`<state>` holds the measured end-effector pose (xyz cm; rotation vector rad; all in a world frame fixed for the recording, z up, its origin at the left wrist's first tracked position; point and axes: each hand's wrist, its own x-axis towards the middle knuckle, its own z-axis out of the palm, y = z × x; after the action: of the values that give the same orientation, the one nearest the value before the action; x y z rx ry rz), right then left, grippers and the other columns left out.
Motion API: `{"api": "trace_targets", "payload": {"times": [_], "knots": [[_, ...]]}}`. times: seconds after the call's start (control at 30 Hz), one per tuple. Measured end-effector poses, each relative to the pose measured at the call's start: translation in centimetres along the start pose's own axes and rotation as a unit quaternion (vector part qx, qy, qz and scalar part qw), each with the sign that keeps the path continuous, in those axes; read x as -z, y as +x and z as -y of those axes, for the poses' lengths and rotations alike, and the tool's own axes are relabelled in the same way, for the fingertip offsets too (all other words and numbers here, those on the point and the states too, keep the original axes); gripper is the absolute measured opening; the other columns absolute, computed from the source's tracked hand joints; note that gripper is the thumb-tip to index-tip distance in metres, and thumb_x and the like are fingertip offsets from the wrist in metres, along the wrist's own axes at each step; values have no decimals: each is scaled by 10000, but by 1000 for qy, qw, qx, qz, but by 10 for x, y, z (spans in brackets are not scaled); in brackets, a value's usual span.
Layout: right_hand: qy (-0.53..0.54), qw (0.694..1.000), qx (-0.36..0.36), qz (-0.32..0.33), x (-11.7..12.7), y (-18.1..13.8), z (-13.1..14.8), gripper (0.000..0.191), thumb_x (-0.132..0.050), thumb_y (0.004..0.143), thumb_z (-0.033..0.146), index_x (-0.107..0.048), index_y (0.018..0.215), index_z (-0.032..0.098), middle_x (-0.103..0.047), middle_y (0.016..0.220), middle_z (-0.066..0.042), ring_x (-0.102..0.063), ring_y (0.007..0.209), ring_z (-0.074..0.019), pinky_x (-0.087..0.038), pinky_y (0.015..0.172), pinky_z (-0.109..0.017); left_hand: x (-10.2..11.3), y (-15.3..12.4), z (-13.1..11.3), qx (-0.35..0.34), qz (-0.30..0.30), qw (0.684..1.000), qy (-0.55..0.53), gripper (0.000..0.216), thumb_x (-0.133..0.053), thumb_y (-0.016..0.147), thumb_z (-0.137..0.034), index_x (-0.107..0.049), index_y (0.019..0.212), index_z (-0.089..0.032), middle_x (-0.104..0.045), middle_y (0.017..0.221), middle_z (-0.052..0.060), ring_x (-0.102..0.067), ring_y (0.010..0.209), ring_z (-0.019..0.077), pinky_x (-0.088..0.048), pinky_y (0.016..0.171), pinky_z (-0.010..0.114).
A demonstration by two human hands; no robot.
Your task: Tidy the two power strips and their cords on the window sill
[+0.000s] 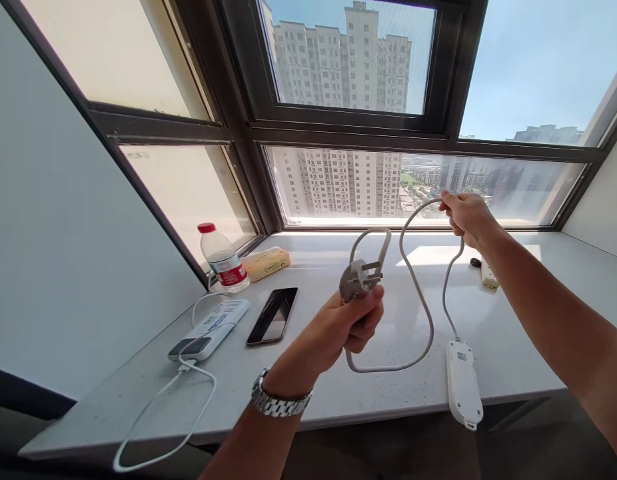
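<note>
My left hand (356, 320), with a metal watch (281, 400) on its wrist, is closed around a grey-white plug (357, 280) whose metal prongs point right. From the plug runs a light grey cord (428, 320) that loops above and below the hand. Farther right, my right hand (466, 213) pinches this cord up near the window. Below it the cord drops to a white power strip (463, 383), which hangs tilted over the sill's front edge with its screwed back side facing me. Whether the strip touches the sill I cannot tell.
On the white sill (338, 387) at left lie a black phone (272, 317) and a second power strip (211, 330) with a white cable (211, 380). Behind them are a red-capped bottle (223, 259) and a yellow tissue pack (266, 264). A small pale object (488, 275) lies right, partly hidden.
</note>
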<state>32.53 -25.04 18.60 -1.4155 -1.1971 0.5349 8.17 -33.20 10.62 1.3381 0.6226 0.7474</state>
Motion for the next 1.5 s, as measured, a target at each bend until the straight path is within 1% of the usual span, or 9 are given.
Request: {"api": "trace_targets", "payload": {"times": [0.17,0.47,0.7,0.87,1.0,1.1,1.23,1.37,1.5], "knots": [[244,958,-94,122,-21,-41,5,360,-613,887,421,-530,672,145,-296,532,78,-188,372,-21,-140,314,-162,-14,37,42,-61,-68,995,34,505,-654,717,-615,-408,610,-186,-230,455,-95,-166,394,32,-147,364,174],[347,920,-121,136,-37,-53,-4,363,-657,846,454,-570,711,129,-316,575,70,-243,409,-22,-158,312,-142,-14,50,56,-96,-107,977,155,401,-666,761,-468,-454,605,-165,-314,481,-68,-264,434,45,-216,408,194],[184,972,-6,144,-48,-27,-37,405,-706,758,526,-590,684,145,-284,523,83,-192,418,-44,-158,375,-204,1,30,30,-77,-70,994,-29,549,-673,690,-637,-406,562,-175,-192,436,-105,-140,364,19,-126,355,165],[2,988,136,69,-58,1,-86,437,-585,807,587,-600,698,164,-419,553,40,-384,530,-97,-320,510,-228,28,10,-20,-171,-116,973,-103,540,-661,741,-576,-368,529,-175,-182,412,-99,-127,323,21,-139,325,152],[-123,988,57,78,-66,6,-125,436,-497,863,555,-624,1012,165,-633,953,-79,-566,882,-208,-443,732,-294,42,6,-51,-232,-224,942,-94,509,-539,877,-461,-325,513,-175,-172,401,-84,-131,307,30,-113,326,168],[-192,976,-30,97,-68,0,-148,639,-531,853,515,-428,1368,151,-438,1392,-171,-409,1259,-317,-416,938,-389,51,12,-60,-241,-312,914,-96,513,-544,887,-409,-289,504,-181,-169,393,-80,-120,310,33,-79,333,202],[-198,971,-109,74,-63,-8,-161,748,-546,852,439,-261,1480,150,-206,1538,-160,-185,1400,-354,-381,1016,-436,58,22,-58,-251,-411,871,-97,519,-535,905,-354,-252,506,-179,-170,409,-78,-120,331,32,-66,349,212],[-95,983,-149,42,-56,-16,-151,503,-430,913,490,-515,1295,175,-460,1390,-154,-498,1195,-283,-507,810,-330,56,26,-47,-261,-463,843,-84,504,-497,934,-294,-236,518,-176,-179,425,-74,-149,350,33,-94,365,202],[62,963,-215,148,-54,-27,-131,574,-370,910,619,-685,876,140,-676,945,-132,-563,589,-125,-427,450,-208,53,30,-32,-267,-423,863,-72,550,-598,862,-389,-229,508,-187,-183,430,-77,-147,352,32,-88,359,205]]}}
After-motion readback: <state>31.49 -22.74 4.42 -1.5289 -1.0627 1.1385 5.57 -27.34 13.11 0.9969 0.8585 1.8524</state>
